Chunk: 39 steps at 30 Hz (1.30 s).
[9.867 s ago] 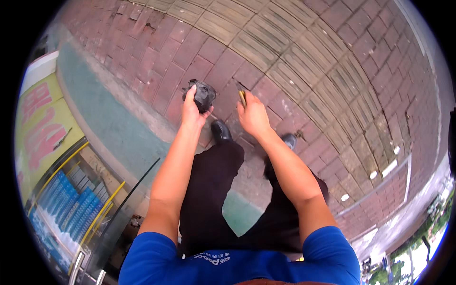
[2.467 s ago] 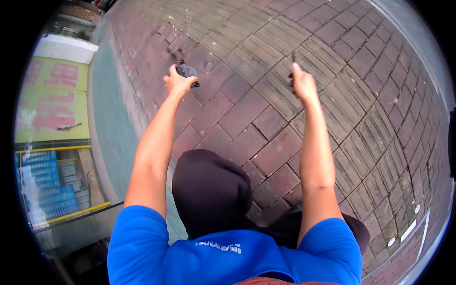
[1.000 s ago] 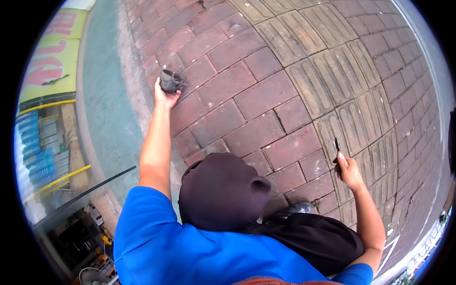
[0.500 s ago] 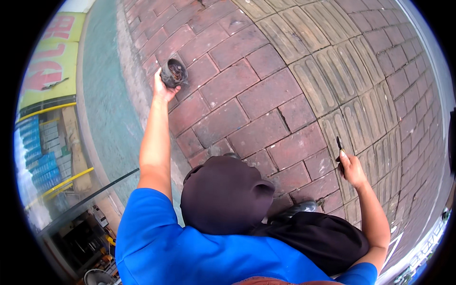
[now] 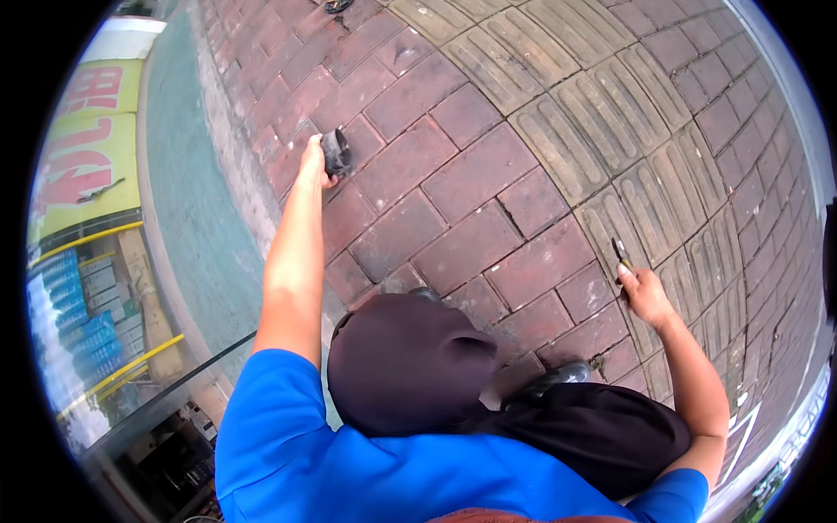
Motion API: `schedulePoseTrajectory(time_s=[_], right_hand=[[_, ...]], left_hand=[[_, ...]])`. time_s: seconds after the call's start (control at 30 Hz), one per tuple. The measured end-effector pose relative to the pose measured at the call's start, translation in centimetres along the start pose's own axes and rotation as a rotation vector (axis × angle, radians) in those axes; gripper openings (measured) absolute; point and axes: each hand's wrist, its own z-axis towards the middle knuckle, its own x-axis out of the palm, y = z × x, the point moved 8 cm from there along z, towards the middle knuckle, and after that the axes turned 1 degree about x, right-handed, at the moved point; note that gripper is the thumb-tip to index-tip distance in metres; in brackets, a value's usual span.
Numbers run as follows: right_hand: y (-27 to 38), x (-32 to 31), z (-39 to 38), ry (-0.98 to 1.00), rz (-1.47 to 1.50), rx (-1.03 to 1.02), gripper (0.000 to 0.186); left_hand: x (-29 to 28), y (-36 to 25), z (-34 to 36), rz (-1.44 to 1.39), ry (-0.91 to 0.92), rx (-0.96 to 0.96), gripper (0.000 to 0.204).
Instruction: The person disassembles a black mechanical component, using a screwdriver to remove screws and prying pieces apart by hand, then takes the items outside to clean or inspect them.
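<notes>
Out at arm's length to the front left, my left hand point(image 5: 315, 162) is closed around a small dark cup-shaped pot point(image 5: 336, 152). The pot is tipped on its side above the red paving, its mouth turned to the right. What it holds inside is not visible. Well apart from it on the right, my right hand point(image 5: 646, 296) grips a small hand tool point(image 5: 620, 252) with a dark pointed tip and a touch of yellow by my fingers. Its exact kind is too small to tell, and the tip points forward.
Red paving bricks point(image 5: 433, 161) run under both hands, with ribbed yellowish tiles point(image 5: 602, 113) on the right. To the left lie a green strip point(image 5: 187, 174) and a shopfront with a yellow sign point(image 5: 91, 131). A dark object point(image 5: 337, 5) rests on the paving far ahead. My knees point(image 5: 410, 362) are bent close below.
My left hand has moved slightly right and turned the pot from mouth-up to sideways; the dark reddish-brown contents seen before are hidden. My right hand stays nearly in place, the tool tilted a little more.
</notes>
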Motion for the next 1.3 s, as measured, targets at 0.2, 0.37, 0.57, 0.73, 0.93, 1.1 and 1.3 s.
schedulePoseTrajectory(time_s=[0.2,0.37,0.57,0.73,0.93,1.1,1.3], right_hand=[[0.6,0.9,0.1,0.030,-0.049,-0.060,0.060],[-0.5,0.6,0.3,0.023,-0.041,-0.028,0.061],[2.0,1.4,0.3,0.018,-0.139,-0.074,0.060],[3.2,0.4,-0.5,-0.011,-0.112,-0.115,0.059],[-1.1,1.0,-0.1,0.026,-0.065,-0.015,0.060],[0.5,0.7,0.3,0.011,-0.080,-0.058,0.061],[2.0,0.3,0.1,0.002,-0.071,-0.088,0.061]], left_hand=[[0.5,1.8,-0.2,-0.071,0.297,-0.024,0.056],[0.8,2.5,-1.3,0.121,0.451,0.144,0.074],[4.3,-1.5,-3.8,0.681,-0.006,0.963,0.091],[5.6,-3.9,-8.7,0.707,-0.399,1.015,0.081],[2.4,-4.9,-4.3,0.897,-0.361,0.792,0.086],[0.8,-4.7,-5.0,0.855,-0.485,0.901,0.083],[-0.6,-5.3,-4.7,0.860,-0.444,0.840,0.082]])
